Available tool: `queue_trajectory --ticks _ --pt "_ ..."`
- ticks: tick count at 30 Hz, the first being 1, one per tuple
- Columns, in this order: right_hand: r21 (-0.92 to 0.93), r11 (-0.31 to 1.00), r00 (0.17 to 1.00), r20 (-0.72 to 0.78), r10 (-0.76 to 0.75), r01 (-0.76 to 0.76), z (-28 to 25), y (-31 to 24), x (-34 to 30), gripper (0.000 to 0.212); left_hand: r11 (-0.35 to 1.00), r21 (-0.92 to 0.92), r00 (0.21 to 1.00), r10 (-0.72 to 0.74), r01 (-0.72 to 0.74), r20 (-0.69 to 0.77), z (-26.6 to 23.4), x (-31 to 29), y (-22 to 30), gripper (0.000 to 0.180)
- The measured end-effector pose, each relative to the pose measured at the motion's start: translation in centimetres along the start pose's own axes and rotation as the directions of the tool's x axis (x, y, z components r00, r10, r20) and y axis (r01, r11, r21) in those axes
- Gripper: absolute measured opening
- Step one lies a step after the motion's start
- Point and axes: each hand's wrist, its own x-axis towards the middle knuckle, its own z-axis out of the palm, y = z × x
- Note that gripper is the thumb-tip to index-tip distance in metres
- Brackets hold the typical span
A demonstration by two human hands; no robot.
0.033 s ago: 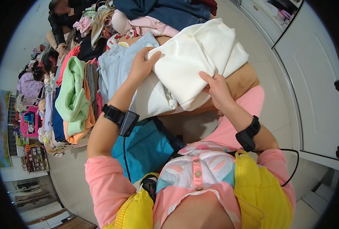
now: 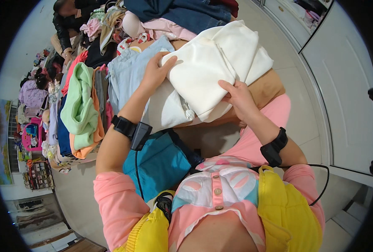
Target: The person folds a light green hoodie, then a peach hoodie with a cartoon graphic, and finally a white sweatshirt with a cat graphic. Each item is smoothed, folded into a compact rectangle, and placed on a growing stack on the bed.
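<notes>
A folded white garment [image 2: 203, 71] of thick, smooth cloth lies across a low surface in front of me, with a knotted white cord or tassel [image 2: 189, 114] at its near edge. My left hand [image 2: 158, 70] grips its left edge, thumb on top and the other fingers tucked under the cloth. At the right, my right hand [image 2: 239, 95] pinches the near right edge between thumb and fingers. Pale blue jeans [image 2: 129, 69] lie spread just left of the white cloth. Brown cloth [image 2: 270, 86] shows from beneath it on the right.
Folded clothes, with a light green garment [image 2: 79, 105] on top, are stacked at the left. Dark denim [image 2: 182, 14] is heaped at the back. A blue bag or cloth [image 2: 157, 164] sits below my left forearm. Another person's arm [image 2: 62, 31] reaches in at the far left.
</notes>
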Motion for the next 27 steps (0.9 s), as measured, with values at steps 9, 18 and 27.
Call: queue_trajectory --ticks 9,18,27 --pt "-0.856 0.422 0.852 0.042 -0.521 0.3 0.0 -5.7 4.9 0.062 0.947 -0.211 0.94 -0.177 0.244 0.293 -3.0 -0.4 -0.3 0.04" --pt "-0.709 0.564 0.821 0.036 -0.57 0.423 -0.4 -5.7 8.2 0.032 0.979 0.072 0.97 -0.2 0.191 0.138 -2.6 0.7 -0.4 0.069" --pt "-0.656 0.702 0.935 0.014 -0.355 0.277 -2.1 -4.5 9.6 0.039 0.955 -0.088 0.943 -0.262 0.284 0.205 -1.3 0.1 0.7 0.064"
